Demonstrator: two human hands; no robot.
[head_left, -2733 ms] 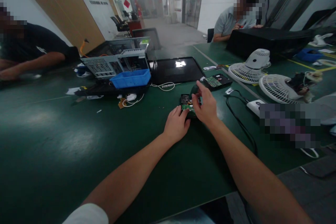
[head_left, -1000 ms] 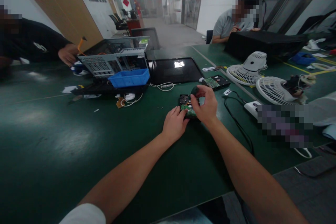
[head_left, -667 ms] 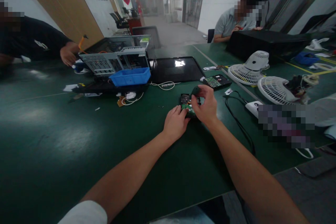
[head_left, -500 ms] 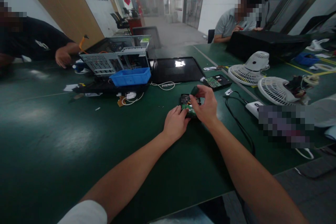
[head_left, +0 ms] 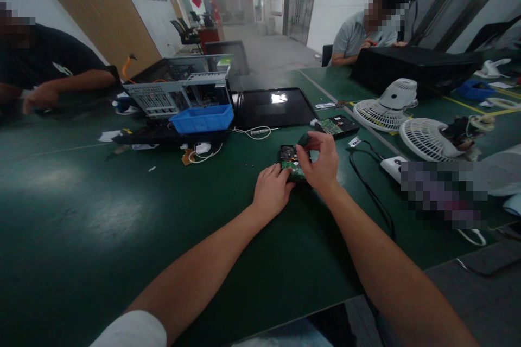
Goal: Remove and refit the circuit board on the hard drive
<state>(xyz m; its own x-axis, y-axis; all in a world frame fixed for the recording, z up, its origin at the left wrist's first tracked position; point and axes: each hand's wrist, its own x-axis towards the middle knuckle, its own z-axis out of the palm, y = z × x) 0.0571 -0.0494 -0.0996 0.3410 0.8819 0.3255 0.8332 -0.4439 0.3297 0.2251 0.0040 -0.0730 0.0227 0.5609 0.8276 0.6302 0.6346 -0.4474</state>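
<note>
A small hard drive point(head_left: 290, 159) with a green circuit board on top lies on the green table point(head_left: 122, 211). My left hand point(head_left: 272, 192) rests on its near left edge, fingers curled against it. My right hand point(head_left: 320, 162) is closed around a dark rounded tool handle point(head_left: 303, 139) held upright over the drive. The tool's tip is hidden behind my fingers.
A second hard drive point(head_left: 337, 126) lies behind. An opened computer case point(head_left: 179, 89), a blue bin point(head_left: 202, 119) and a black panel point(head_left: 274, 108) stand at the back. White fans point(head_left: 388, 103) and a black cable point(head_left: 368, 179) lie to the right. People sit at the far left and back right.
My hands have stayed on the drive, with the right fingers shifting slightly on the tool handle. The person at the far left drew a hand back from the computer case.
</note>
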